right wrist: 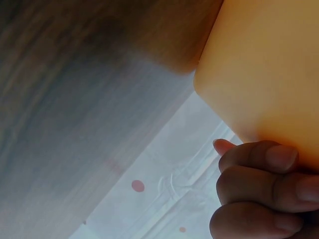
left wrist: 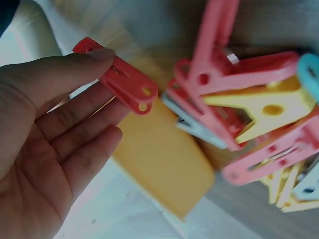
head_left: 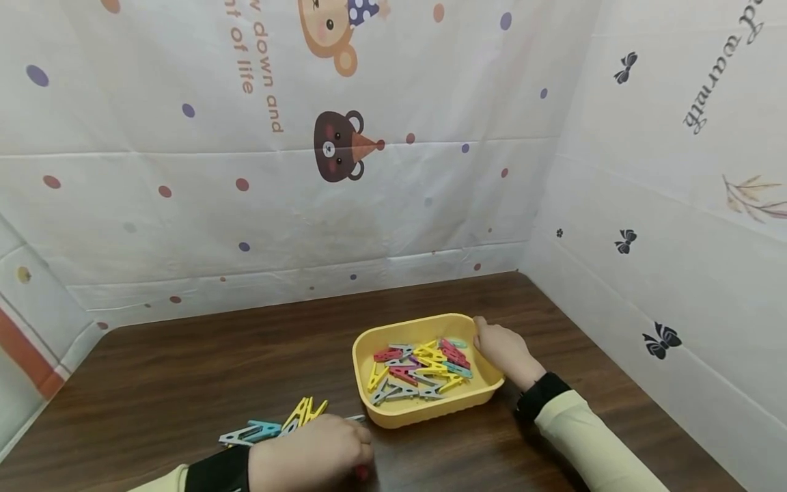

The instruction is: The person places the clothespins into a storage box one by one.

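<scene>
My left hand (head_left: pixel 316 451) is low in the head view, just left of the yellow plastic basket (head_left: pixel 430 411). In the left wrist view its thumb and fingers pinch a red clothespin (left wrist: pixel 127 82). Beside that hand lies a loose pile with a blue clothespin (head_left: pixel 266 429), a yellow clothespin (head_left: pixel 301 412) and several red ones, partly hidden by the hand in the head view. My right hand (head_left: pixel 505 347) grips the basket's right rim, its fingers curled against the outer wall in the right wrist view. Inside the basket are red, yellow, grey and teal clothespins (head_left: pixel 424 369).
Basket and pile stand on a dark wood-grain table (head_left: pixel 246 355). A white printed sheet (head_left: pixel 289 225) hangs behind the table's far edge, and another patterned white wall (head_left: pixel 645 287) runs along the right side.
</scene>
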